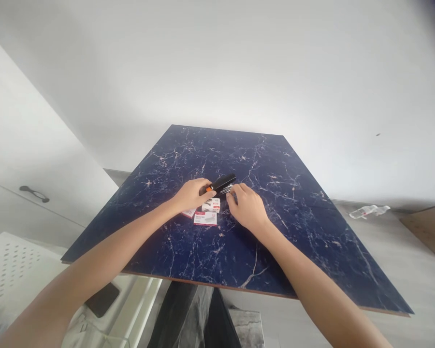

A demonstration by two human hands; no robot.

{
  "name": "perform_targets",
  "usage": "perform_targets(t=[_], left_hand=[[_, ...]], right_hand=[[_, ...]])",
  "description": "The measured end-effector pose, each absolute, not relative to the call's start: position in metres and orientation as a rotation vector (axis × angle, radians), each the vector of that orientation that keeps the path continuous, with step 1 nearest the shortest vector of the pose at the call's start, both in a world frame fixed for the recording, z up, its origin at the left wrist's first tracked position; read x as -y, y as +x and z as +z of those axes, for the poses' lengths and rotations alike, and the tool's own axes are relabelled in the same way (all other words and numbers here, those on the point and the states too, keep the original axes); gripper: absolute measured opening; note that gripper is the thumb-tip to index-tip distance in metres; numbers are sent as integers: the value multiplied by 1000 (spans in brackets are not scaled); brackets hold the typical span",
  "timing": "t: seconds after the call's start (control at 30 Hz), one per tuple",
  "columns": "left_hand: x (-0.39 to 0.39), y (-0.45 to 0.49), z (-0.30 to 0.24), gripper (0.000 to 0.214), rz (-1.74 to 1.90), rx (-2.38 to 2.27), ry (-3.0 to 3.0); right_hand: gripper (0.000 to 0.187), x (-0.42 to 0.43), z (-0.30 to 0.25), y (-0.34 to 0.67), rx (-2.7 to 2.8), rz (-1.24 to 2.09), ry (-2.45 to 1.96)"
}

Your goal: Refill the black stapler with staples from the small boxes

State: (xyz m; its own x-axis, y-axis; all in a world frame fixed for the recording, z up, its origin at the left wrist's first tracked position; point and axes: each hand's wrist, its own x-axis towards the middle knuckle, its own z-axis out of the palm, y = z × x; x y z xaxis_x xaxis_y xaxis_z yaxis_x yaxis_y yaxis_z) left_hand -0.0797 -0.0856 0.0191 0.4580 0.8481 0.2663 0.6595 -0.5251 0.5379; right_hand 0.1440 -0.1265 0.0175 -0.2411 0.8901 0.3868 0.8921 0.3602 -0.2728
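Observation:
A black stapler [224, 181] with an orange part lies slanted above the middle of the blue marbled table [239, 159]. My left hand [193, 194] grips its left end, thumb along the near side. Silver metal shows along the stapler's lower right side. There my right hand [247, 204] has its fingers bent together against the metal; what they pinch is hidden. Just below the stapler sit a small white-and-red box [210, 205] and a flatter red-and-white box [205, 219]. Another reddish box [188, 213] is partly covered by my left wrist.
Behind the table rises a white wall [232, 63]. A white cabinet with a dark handle [34, 194] stands left. At lower left a dark phone-like slab [103, 299] lies on a pale surface. Clear plastic packaging [369, 211] and a brown cardboard box [427, 229] are at right.

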Motion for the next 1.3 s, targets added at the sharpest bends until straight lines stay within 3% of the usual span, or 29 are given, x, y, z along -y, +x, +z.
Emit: perform_targets(t=[0.23,0.37,0.47,0.73,0.83,1.03,1.3], left_hand=[[106,-71,28,38,454,-983,2353],[110,-76,34,57,317,-856,2481],[102,-84,36,47,284,-891,2484],[83,-91,26,56,607,-1355,2383],[85,-101,39,62,493,-1293,2364],[91,-137,74,76,-88,-1259,2290],[97,-123,74,74,-197,-1000,2242]], right_hand=[[23,125,25,155,1945,214,-1487],[51,128,23,150,2004,179,-1506],[64,129,19,149,2115,200,-1533],[64,126,23,154,2122,254,-1534],[63,126,24,156,2128,272,-1525],[65,128,26,156,2180,265,-1533],[65,127,26,156,2204,226,-1530]])
